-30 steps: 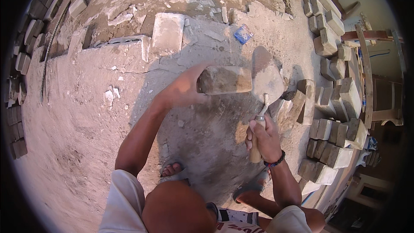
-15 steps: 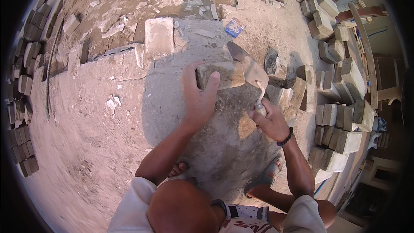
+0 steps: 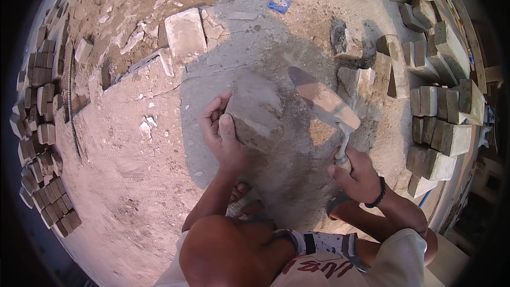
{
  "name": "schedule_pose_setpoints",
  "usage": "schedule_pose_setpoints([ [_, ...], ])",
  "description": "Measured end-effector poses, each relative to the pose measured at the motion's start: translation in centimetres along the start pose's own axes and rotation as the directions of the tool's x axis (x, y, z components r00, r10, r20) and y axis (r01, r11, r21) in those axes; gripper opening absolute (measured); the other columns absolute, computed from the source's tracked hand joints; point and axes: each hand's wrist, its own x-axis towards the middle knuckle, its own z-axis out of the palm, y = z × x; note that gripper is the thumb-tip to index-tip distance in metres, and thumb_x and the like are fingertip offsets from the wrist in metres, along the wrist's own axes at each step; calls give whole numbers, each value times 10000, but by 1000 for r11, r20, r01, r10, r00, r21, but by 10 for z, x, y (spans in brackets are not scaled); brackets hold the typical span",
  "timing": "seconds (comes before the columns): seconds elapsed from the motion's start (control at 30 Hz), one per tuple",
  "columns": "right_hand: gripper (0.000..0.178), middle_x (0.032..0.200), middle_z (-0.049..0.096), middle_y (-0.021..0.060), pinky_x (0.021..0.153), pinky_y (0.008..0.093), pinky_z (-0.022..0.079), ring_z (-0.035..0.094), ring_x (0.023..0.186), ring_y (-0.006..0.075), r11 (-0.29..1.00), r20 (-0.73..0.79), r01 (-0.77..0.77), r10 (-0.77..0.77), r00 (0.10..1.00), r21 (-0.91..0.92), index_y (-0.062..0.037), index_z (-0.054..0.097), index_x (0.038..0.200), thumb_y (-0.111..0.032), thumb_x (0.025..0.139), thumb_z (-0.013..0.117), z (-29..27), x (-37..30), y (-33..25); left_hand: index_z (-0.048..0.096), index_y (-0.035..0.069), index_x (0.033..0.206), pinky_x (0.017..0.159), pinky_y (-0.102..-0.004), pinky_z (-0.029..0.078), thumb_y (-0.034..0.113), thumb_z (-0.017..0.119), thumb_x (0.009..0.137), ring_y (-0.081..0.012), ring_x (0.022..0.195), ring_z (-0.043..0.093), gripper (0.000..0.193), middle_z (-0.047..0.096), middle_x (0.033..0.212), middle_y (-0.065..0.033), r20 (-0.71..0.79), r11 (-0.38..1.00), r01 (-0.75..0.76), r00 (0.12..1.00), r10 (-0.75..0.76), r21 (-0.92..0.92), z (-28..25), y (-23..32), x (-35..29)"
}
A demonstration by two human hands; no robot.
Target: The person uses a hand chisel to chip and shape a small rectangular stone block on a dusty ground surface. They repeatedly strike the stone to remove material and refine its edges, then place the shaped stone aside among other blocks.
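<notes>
One blue packet (image 3: 281, 1), contents hidden, lies beyond block (image 3: 256, 101) and trowel (image 3: 322, 99).

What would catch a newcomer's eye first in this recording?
First, the grey block in the left hand, mid-picture, and the pointed trowel in the right hand, to its right. Next, stacked blocks along the right side, and a small blue packet near the top.

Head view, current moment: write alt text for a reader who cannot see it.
A person's left hand grips a grey block over dusty ground, while the right hand holds a trowel by its handle, the blade beside the block but not touching it. Stacked blocks stand along the right, and a blue packet lies near the top.
</notes>
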Motion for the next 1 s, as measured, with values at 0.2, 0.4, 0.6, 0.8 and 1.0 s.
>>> schedule_pose_setpoints([
  [0.2,232,639,573,119,606,391,492,628,599,306,947,35,219,-217,976,-237,-4,568,962,-222,933,643,14,17,-2,443,15,1117,1054,-453,409,339,475,1042,-308,1211,558,333,540,1226,-187,0,998,-39,999,39,-58,-9,-17,-2],
  [0.4,376,756,628,267,670,521,498,646,767,460,943,105,64,-31,994,-326,54,516,1010,-306,938,599,7,67,16,466,17,1081,1049,-439,407,364,479,1040,-293,1198,565,350,556,1204,-181,-32,999,-22,999,21,-27,-19,-15,1],
  [0.6,367,733,625,260,675,500,500,639,749,462,923,105,-24,69,992,-385,46,520,1036,-301,943,595,36,76,63,474,20,1067,1037,-430,412,357,474,1044,-275,1169,574,338,572,1172,-172,-31,1000,-24,999,24,3,-16,-19,0],
  [0.8,393,789,630,276,705,493,501,636,765,465,981,78,60,-47,996,-182,52,541,1060,-311,929,614,33,65,14,466,26,1086,1019,-418,419,291,467,1051,-257,1128,576,268,573,1155,-168,-64,996,-40,997,45,79,-20,-14,4],
  [1.0,440,844,647,289,753,513,510,648,827,459,949,81,-114,144,986,-294,61,540,1095,-331,911,618,31,119,124,451,29,1113,1007,-403,413,228,470,1045,-242,1128,556,211,564,1161,-177,-42,988,-87,995,93,127,-1,-11,3],
])
